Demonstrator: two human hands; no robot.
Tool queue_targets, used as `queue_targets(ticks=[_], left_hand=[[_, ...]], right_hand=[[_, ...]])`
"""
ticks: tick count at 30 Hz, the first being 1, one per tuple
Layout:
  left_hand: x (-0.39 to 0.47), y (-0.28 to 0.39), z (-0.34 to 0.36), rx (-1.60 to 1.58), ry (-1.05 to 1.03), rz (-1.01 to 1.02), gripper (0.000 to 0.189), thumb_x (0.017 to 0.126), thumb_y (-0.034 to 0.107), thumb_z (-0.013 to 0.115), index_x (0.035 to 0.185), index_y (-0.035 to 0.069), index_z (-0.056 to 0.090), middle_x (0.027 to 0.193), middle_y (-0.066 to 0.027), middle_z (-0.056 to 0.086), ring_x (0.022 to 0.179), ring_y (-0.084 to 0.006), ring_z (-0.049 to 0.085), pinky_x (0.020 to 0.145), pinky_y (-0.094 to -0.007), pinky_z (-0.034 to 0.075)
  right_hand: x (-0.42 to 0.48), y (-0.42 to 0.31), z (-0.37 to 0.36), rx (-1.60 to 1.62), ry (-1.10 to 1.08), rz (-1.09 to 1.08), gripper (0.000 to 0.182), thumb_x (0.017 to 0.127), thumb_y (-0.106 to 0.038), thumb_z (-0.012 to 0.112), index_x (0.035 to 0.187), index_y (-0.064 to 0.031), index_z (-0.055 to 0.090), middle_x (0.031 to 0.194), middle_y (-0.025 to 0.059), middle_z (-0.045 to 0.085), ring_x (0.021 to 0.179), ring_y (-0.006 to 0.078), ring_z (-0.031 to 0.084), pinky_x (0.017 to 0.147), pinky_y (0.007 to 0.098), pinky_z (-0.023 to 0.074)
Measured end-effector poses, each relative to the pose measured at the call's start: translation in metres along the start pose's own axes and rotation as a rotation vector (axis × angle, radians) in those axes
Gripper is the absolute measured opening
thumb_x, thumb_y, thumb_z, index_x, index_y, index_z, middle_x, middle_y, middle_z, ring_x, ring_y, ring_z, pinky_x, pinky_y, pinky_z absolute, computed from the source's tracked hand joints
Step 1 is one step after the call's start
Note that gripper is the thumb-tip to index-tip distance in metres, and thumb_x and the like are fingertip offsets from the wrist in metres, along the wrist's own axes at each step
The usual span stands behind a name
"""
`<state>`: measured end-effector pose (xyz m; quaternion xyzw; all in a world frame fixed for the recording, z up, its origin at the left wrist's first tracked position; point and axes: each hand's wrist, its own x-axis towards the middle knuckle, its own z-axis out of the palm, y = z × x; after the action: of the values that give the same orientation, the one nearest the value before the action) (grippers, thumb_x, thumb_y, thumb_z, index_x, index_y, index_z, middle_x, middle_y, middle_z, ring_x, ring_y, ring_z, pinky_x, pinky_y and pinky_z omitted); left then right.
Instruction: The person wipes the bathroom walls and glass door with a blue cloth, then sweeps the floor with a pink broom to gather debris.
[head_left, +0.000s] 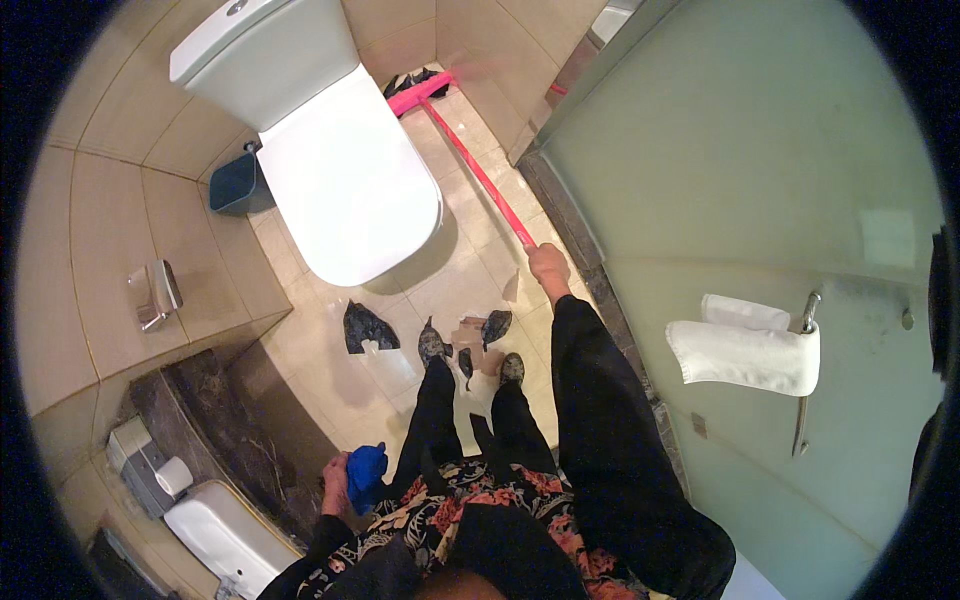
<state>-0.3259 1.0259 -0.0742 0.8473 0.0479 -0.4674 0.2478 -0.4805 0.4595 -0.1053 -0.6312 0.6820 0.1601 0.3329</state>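
Observation:
My right hand grips the end of a red-pink pole, arm stretched forward. The pole runs to a pink floor wiper head, which sits in the corner beside the toilet. Dark, ragged scraps lie at the head, against the wall. Low on the left, my left hand holds a crumpled blue cloth. More black scraps lie on the tiled floor: a large one in front of the toilet, others around my shoes. Their material is unclear.
A dark bin stands left of the toilet. A frosted glass panel with a white towel on its rail rises at the right, above a dark stone curb. A white basin is at the lower left.

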Motion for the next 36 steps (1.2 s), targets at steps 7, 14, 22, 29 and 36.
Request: queue_targets(ticks=[7,14,22,29,36], left_hand=[[0.027,-0.003,-0.015,-0.024,-0.020,-0.072,0.032,0.079,0.029,0.055,0.089,0.000,0.065,0.085,-0.0096,0.063,0.076,-0.0177,0.056,0.071,-0.0300,0.044],[0.042,-0.012,-0.009,-0.011,-0.030,-0.075,0.030,0.079,0.028,0.055,0.087,0.001,0.065,0.081,-0.0100,0.063,0.074,-0.0173,0.057,0.072,-0.0294,0.044],[0.038,-0.007,-0.004,-0.179,-0.002,-0.216,0.031,0.081,0.030,0.054,0.086,0.002,0.065,0.080,-0.0069,0.062,0.073,-0.0164,0.055,0.069,-0.0298,0.044],[0.035,-0.009,-0.003,-0.075,-0.024,-0.172,0.035,0.082,0.032,0.051,0.089,0.000,0.064,0.085,-0.0084,0.062,0.074,-0.0177,0.055,0.070,-0.0304,0.044],[0.021,0.015,0.034,0.147,-0.067,-0.040,0.032,0.081,0.029,0.052,0.088,0.001,0.065,0.084,-0.0088,0.063,0.079,-0.0175,0.056,0.075,-0.0289,0.043]], right_hand=[[0.014,-0.010,0.010,0.103,-0.053,-0.028,0.048,0.080,-0.047,0.046,0.087,-0.0023,0.061,0.093,0.0202,0.060,0.091,0.0339,0.056,0.076,0.0421,0.0433],[0.007,0.042,0.023,0.208,-0.064,-0.121,0.052,0.079,-0.048,0.046,0.080,0.0019,0.060,0.084,0.0237,0.059,0.086,0.0368,0.056,0.073,0.0429,0.0433],[0.019,-0.067,0.043,0.082,-0.002,-0.106,0.045,0.083,-0.043,0.043,0.087,-0.0018,0.061,0.092,0.0220,0.059,0.090,0.0380,0.055,0.076,0.0458,0.0436],[0.029,0.026,0.069,-0.279,0.102,-0.348,0.035,0.088,-0.035,0.038,0.090,-0.0075,0.060,0.086,0.0148,0.060,0.082,0.0325,0.059,0.071,0.0426,0.0475],[-0.078,0.217,0.073,-0.270,0.053,-0.104,0.042,0.086,-0.045,0.041,0.080,-0.0044,0.049,0.066,0.0174,0.059,0.064,0.0356,0.059,0.056,0.0452,0.0478]])
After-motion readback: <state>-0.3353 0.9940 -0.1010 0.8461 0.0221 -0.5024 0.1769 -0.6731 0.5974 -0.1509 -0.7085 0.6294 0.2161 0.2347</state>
